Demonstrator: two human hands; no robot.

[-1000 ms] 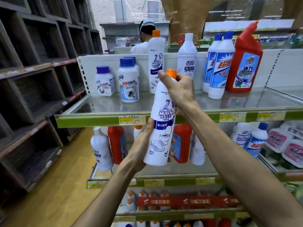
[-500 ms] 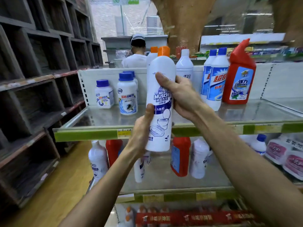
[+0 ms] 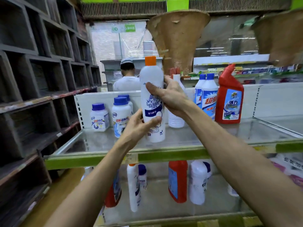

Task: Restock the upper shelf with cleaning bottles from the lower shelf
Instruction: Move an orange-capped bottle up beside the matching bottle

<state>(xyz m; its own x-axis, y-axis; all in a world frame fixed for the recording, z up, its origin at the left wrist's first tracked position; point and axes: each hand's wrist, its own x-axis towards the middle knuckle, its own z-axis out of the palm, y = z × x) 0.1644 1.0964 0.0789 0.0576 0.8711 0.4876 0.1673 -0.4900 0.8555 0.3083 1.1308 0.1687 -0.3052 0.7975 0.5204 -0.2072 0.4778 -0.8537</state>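
Observation:
A tall white Mr Muscle bottle point(image 3: 152, 79) with an orange cap stands upright over the front of the upper shelf point(image 3: 188, 155), its base at or just above the shelf surface. My left hand point(image 3: 139, 126) grips its lower part, thumb across the label. My right hand point(image 3: 170, 95) holds its middle from the right, thumb on the front. Behind it stand short blue-capped white jars point(image 3: 121, 117), a white bottle point(image 3: 176, 120), two blue-capped bottles point(image 3: 208, 99) and a red bottle point(image 3: 229, 99). The lower shelf point(image 3: 164, 210) holds white and red bottles point(image 3: 177, 181).
Dark wooden cubby shelves point(image 3: 41, 95) line the left side of the aisle over a wooden floor point(image 3: 54, 199). A person in a white shirt and cap point(image 3: 127, 79) stands behind the shelf's back panel. The right part of the upper shelf is bare glass point(image 3: 270, 131).
Both hands carried the bottle up from in front of the lower shelf and forward over the upper shelf. The camera tilted upward.

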